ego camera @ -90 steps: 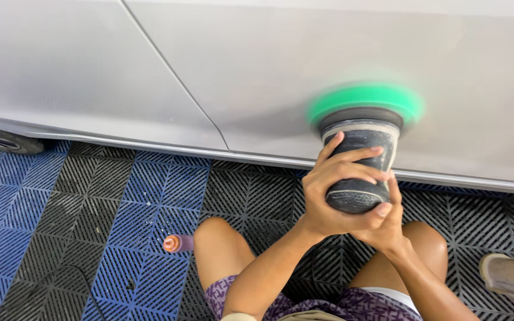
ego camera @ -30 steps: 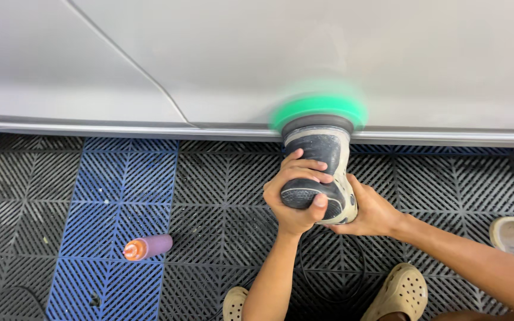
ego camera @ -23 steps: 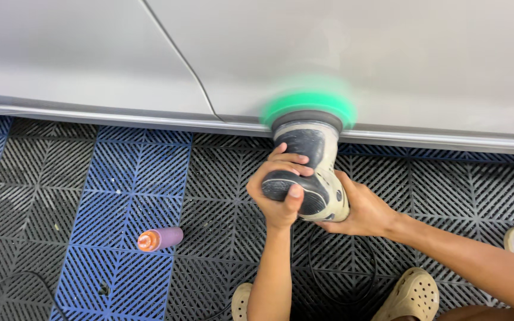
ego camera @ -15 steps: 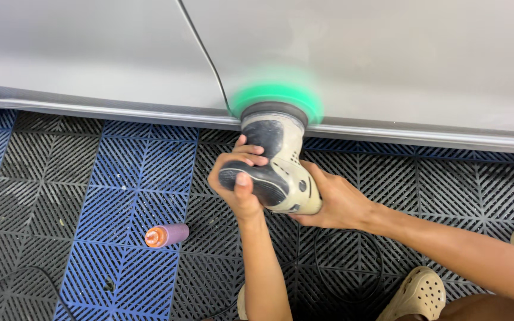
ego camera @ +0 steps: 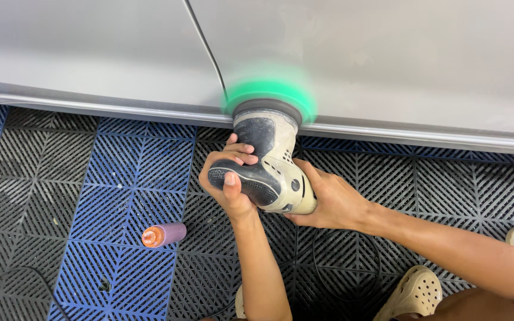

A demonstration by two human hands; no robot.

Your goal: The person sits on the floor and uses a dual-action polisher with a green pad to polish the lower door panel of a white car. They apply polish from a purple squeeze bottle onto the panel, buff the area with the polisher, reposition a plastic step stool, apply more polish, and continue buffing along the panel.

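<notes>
The grey-and-cream handheld polishing machine [ego camera: 266, 163] sits low against the silver car body panel [ego camera: 388, 59], with its round green foam pad [ego camera: 269, 95] pressed flat on the paint right next to the dark vertical door seam [ego camera: 206, 50]. The pad's edge looks smeared and blurry.

Left hand [ego camera: 230, 178] is wrapped over the dark rubbery back knob of the machine, fingers curled on top and thumb lying across the end, so it's a firm grasp. Right hand [ego camera: 331, 202] cups the cream body from the lower right side, palm against the housing, also gripping it. Both forearms come up from the bottom of the view.

Just under the pad runs the car's lower sill trim [ego camera: 417, 137], a pale strip along the bottom of the panel. The floor is made of interlocking blue and black plastic grid tiles [ego camera: 120, 172]. A small purple bottle with an orange cap [ego camera: 163, 234] lies on its side on a blue tile, off to the left of the left forearm and well apart from the machine. A thin black cable [ego camera: 352, 279] loops on the tiles beneath the right arm. A beige perforated clog [ego camera: 411, 294] shows at the bottom right.
</notes>
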